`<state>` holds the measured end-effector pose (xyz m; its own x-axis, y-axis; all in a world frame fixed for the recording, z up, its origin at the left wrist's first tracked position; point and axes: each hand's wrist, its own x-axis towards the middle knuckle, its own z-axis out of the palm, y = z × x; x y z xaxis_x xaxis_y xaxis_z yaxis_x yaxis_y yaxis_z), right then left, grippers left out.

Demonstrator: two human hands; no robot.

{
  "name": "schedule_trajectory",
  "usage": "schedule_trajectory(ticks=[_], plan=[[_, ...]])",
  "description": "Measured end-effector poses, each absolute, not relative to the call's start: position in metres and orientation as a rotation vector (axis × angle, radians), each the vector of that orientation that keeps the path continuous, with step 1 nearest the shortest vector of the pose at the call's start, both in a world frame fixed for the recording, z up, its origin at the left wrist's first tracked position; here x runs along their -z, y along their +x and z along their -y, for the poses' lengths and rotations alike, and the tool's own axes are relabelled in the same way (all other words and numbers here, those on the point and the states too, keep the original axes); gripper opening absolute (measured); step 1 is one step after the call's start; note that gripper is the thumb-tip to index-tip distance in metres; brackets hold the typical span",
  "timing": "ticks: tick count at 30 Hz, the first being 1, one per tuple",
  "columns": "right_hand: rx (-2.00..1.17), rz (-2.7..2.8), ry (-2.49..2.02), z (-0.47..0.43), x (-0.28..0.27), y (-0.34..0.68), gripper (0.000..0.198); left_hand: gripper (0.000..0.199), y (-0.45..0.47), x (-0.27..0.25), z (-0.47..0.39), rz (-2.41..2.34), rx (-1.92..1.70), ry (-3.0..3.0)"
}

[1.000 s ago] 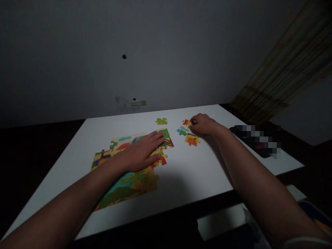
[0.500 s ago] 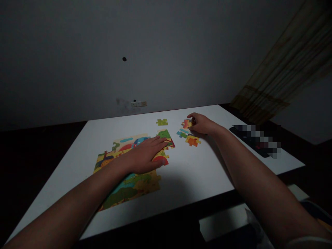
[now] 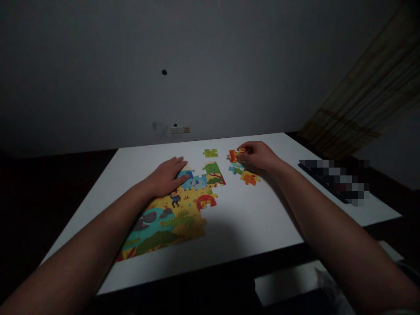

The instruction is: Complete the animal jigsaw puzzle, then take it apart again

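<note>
A partly joined jigsaw puzzle (image 3: 183, 214) with cartoon animals lies on the white table. My left hand (image 3: 167, 177) rests flat on its upper left part, fingers stretched out, hiding some of the picture. Farther right, my right hand (image 3: 257, 155) pinches a red and yellow puzzle piece (image 3: 233, 155) between thumb and fingers. Just below that hand lie a green and blue puzzle piece (image 3: 235, 169) and an orange and yellow puzzle piece (image 3: 250, 177), close together. A single green puzzle piece (image 3: 210, 153) sits apart behind the puzzle.
A dark flat object (image 3: 323, 179), partly blurred out, lies along the right side of the white table (image 3: 259, 223). Behind the table stands a grey wall with a socket strip (image 3: 180, 130). A curtain (image 3: 357, 100) hangs at the right.
My left hand has slid left and away across the puzzle, uncovering its middle and the red lion's head. My right hand has closed on the red and yellow piece. The view has shifted slightly.
</note>
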<state>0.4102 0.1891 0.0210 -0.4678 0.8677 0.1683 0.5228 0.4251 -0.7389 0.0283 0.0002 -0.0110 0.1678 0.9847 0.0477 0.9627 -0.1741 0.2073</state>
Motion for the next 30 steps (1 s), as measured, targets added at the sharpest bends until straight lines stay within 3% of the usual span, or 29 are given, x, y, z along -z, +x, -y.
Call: schedule_trajectory(ticks=[9,14,20,25,30], plan=[[-1.251,2.234,-0.821,-0.159,-0.019,0.389,0.042,0.096,0.019,0.012,-0.011,-2.051,-0.252,2.211],[-1.5,2.234,-0.72,-0.143,-0.032,0.384,0.04,0.092,0.021,0.009,-0.009,-2.052,-0.259,2.201],[-1.405,2.357,-0.921,-0.137,-0.043,0.389,0.035,0.086,0.023,0.006,-0.009,-2.042,-0.277,2.209],[-1.309,2.439,-1.039,-0.138,-0.038,0.391,0.068,0.081,0.017,0.01,-0.012,-2.083,-0.295,2.199],[-1.297,2.51,-1.045,-0.141,-0.039,0.396,0.054,0.08,0.005,0.012,-0.015,-2.208,-0.258,2.093]])
